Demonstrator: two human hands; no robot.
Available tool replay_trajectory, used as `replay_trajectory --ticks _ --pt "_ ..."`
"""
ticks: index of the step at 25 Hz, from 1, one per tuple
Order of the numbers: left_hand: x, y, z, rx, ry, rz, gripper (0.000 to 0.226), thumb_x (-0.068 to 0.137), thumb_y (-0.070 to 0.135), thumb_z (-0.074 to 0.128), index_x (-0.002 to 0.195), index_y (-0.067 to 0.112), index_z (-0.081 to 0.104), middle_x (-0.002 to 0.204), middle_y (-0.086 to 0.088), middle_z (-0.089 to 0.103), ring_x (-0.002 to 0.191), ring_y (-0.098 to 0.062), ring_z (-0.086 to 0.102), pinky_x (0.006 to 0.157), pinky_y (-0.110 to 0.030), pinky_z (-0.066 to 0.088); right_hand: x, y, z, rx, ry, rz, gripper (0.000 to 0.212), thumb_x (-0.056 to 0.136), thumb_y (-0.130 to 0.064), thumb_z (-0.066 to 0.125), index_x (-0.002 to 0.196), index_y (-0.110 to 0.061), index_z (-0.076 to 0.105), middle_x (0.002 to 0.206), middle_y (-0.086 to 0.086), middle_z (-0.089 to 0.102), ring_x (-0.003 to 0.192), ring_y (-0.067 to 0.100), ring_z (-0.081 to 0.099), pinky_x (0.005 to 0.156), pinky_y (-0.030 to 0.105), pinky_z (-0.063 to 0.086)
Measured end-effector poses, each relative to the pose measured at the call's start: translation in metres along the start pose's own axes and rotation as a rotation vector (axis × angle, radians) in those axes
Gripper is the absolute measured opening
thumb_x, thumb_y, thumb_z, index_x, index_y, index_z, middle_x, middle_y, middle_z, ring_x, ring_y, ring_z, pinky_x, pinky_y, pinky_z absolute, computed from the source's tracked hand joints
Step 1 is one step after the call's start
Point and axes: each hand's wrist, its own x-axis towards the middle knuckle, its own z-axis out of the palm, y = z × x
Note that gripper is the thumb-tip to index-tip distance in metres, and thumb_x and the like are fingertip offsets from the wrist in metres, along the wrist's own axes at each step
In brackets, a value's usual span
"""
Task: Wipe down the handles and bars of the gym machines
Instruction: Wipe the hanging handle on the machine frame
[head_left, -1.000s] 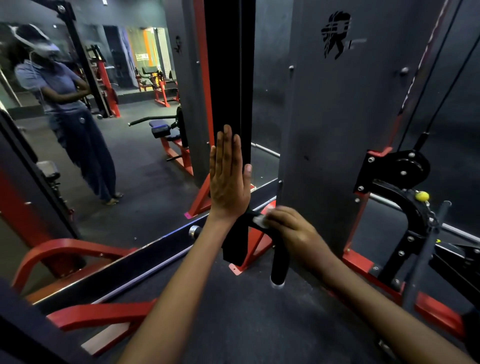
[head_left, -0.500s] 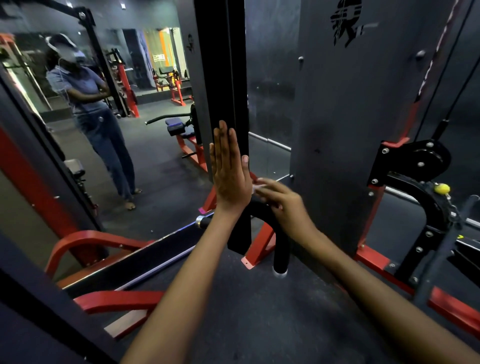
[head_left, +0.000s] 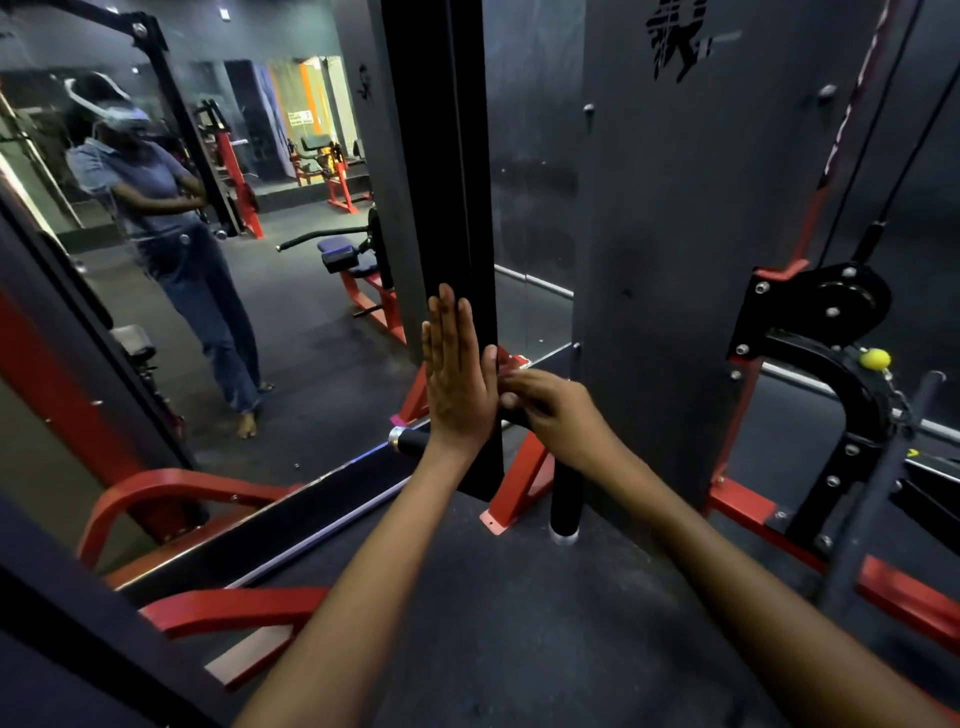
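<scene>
A dim gym with a wall mirror (head_left: 208, 312). The left hand (head_left: 457, 384) presses flat, fingers straight, on the black upright (head_left: 441, 182); the right hand (head_left: 550, 410) pinches a pale cloth (head_left: 511, 370) against the black handle (head_left: 563, 493). Wiping is under way, and the next stroke likely runs down that handle.

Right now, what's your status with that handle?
Left hand flat against black upright. Right hand pinching cloth on black handle. Nothing blocking.

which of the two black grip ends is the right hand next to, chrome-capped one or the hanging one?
The hanging grip, pointing down toward the floor just below the right hand. The chrome-capped grip pokes out sideways beyond the left hand, which lies flat on the black post.
</scene>
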Motion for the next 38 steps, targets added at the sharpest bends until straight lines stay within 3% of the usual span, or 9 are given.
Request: replay_trajectory --ticks 4,9,13,18,22,29,32,34,38 --pt "-0.006 0.001 0.001 -0.028 -0.002 0.012 0.062 0.103 0.022 0.027 0.152 0.026 -0.012 0.159 0.012 -0.017 0.148 -0.012 -0.007 0.121 -0.035 0.002 -0.014 0.005 0.000 0.234 0.118 0.287 0.019 0.091 -0.015 0.060 0.105 -0.014 0.072 0.098 -0.012 0.069 0.093 -0.008 0.061 0.084 0.009 0.044" --pt "-0.010 0.000 -0.003 -0.031 0.023 -0.001 0.069 0.100 0.017 0.034 0.153 0.025 -0.010 0.160 0.012 -0.015 0.148 -0.012 -0.005 0.121 -0.037 0.004 -0.022 0.023 -0.010 0.578 -0.088 0.704 0.044 0.097 -0.036 0.046 0.095 0.001 0.069 0.089 0.023 0.070 0.086 0.031 0.065 0.079 0.038 0.047" --pt "-0.010 0.000 -0.005 -0.006 -0.006 -0.007 0.079 0.098 0.017 0.043 0.152 0.026 -0.013 0.159 0.012 -0.018 0.148 -0.012 -0.007 0.121 -0.035 0.002 0.009 0.017 -0.008 0.650 -0.335 0.758 0.048 0.100 -0.035 0.039 0.083 0.001 0.066 0.078 0.024 0.065 0.063 0.026 0.061 0.066 0.031 0.052" --pt "-0.009 0.001 -0.005 -0.005 -0.005 0.012 0.078 0.098 0.014 0.041 0.152 0.025 -0.014 0.159 0.011 -0.019 0.148 -0.012 -0.008 0.121 -0.036 0.002 -0.043 0.055 0.006 1.186 -0.238 0.892 0.035 0.096 -0.021 0.040 0.092 0.000 0.067 0.087 0.018 0.063 0.073 0.022 0.060 0.067 0.029 0.052" --pt "-0.012 0.001 -0.006 -0.010 -0.014 0.009 0.079 0.098 0.013 0.041 0.152 0.025 -0.015 0.159 0.011 -0.019 0.148 -0.012 -0.009 0.121 -0.035 0.000 -0.044 0.063 0.008 0.972 -0.438 0.848 0.029 0.085 -0.010 0.044 0.091 0.009 0.064 0.085 0.014 0.067 0.078 0.020 0.065 0.081 0.032 0.050" --pt "-0.012 -0.001 -0.006 -0.005 -0.015 0.008 0.078 0.098 0.013 0.041 0.152 0.026 -0.014 0.159 0.011 -0.019 0.148 -0.012 -0.009 0.121 -0.034 -0.001 -0.040 0.075 0.001 1.039 -0.292 0.829 0.031 0.089 0.009 0.042 0.106 -0.004 0.064 0.086 0.009 0.070 0.079 0.018 0.067 0.076 0.029 0.055" --pt "-0.012 -0.002 -0.006 -0.002 -0.013 0.018 0.077 0.098 0.013 0.039 0.152 0.024 -0.015 0.159 0.010 -0.019 0.147 -0.012 -0.009 0.121 -0.034 -0.002 -0.068 0.091 0.010 0.661 -0.309 0.778 0.037 0.090 0.014 0.043 0.098 -0.011 0.069 0.088 0.008 0.070 0.083 0.019 0.065 0.069 0.022 0.051" --pt "-0.013 -0.002 -0.005 -0.007 -0.019 0.011 0.075 0.099 0.015 0.038 0.151 0.025 -0.015 0.159 0.011 -0.019 0.147 -0.012 -0.009 0.121 -0.035 -0.001 -0.055 0.082 0.006 0.417 -0.113 0.645 0.034 0.090 0.012 0.046 0.095 -0.012 0.070 0.083 0.007 0.065 0.078 0.018 0.060 0.064 0.018 0.046" --pt "-0.013 -0.003 -0.005 0.002 -0.018 0.015 0.077 0.098 0.015 0.039 0.151 0.026 -0.016 0.158 0.012 -0.021 0.147 -0.011 -0.010 0.121 -0.034 -0.001 -0.028 0.015 -0.001 0.175 0.236 0.191 0.035 0.083 0.013 0.054 0.109 -0.005 0.069 0.114 0.004 0.063 0.108 0.010 0.058 0.096 0.019 0.044"
